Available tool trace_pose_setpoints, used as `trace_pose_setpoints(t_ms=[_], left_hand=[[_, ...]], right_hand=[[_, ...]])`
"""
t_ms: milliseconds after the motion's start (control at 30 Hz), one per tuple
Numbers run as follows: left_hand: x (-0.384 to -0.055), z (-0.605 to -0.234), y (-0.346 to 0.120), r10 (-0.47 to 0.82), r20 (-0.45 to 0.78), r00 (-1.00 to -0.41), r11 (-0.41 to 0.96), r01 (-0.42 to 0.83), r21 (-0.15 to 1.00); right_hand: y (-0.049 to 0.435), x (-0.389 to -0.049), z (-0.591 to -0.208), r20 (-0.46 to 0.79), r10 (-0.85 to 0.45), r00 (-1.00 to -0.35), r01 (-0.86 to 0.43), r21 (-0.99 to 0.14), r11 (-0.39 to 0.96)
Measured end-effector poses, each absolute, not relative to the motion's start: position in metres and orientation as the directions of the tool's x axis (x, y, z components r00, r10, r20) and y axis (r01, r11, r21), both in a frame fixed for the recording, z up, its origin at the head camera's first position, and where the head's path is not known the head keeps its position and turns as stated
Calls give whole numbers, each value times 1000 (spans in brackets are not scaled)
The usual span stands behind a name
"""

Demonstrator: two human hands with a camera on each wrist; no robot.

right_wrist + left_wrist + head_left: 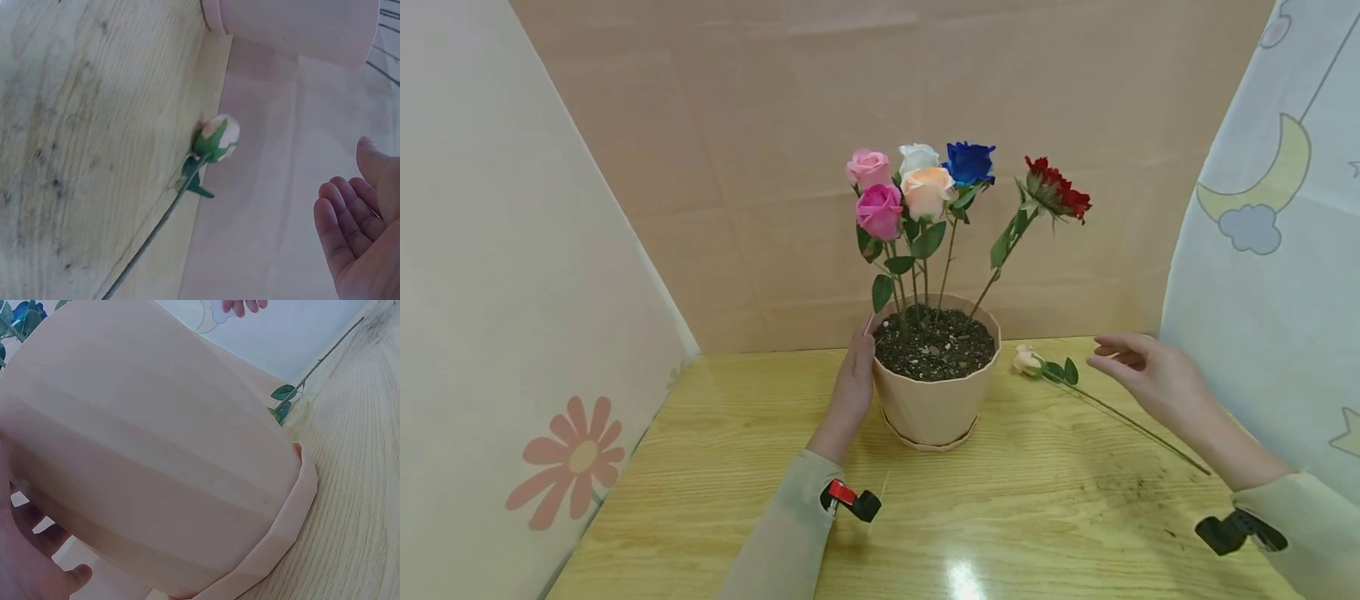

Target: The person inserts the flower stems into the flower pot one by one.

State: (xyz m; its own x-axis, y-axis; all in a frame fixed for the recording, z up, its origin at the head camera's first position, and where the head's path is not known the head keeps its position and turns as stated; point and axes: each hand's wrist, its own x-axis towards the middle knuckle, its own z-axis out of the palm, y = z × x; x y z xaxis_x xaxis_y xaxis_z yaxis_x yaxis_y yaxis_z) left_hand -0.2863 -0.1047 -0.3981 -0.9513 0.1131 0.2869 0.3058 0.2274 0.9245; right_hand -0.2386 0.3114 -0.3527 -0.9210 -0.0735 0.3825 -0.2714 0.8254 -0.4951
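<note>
A pale pink flower pot [932, 408] of dark soil [928, 350] stands on a matching saucer [928, 444]. Against its left side, just below the rim, rests my left hand [854, 371]; the left wrist view shows its fingers spread along the pot wall. Artificial roses rise from the soil: pink [868, 169], magenta [879, 211], white [917, 158], peach [928, 192] and blue [969, 162]. A dark red flower [1057, 190] leans right. My right hand [1157, 379] hovers over a cream rose [1028, 361] lying on the table, its fingers loosely bent and holding nothing.
The wooden table [737, 467] runs up to a peach backdrop [760, 183]. Pale printed cloths close off the left [490, 250] and right [1300, 325] sides. Crumbs of soil [1138, 492] lie scattered on the table's right part, near the loose rose's stem.
</note>
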Motion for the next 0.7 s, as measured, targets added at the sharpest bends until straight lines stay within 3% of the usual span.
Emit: trace_pose_setpoints(t_ms=[267,700], left_hand=[[-283,-392,-105,132,263,-956,217,287,933],[-287,-399,-104,104,280,-954,225,297,928]], right_hand=[[334,-243,-372,348,-68,-935,-247,-502,829],[364,-247,-409,189,-87,-978,-176,-530,829]])
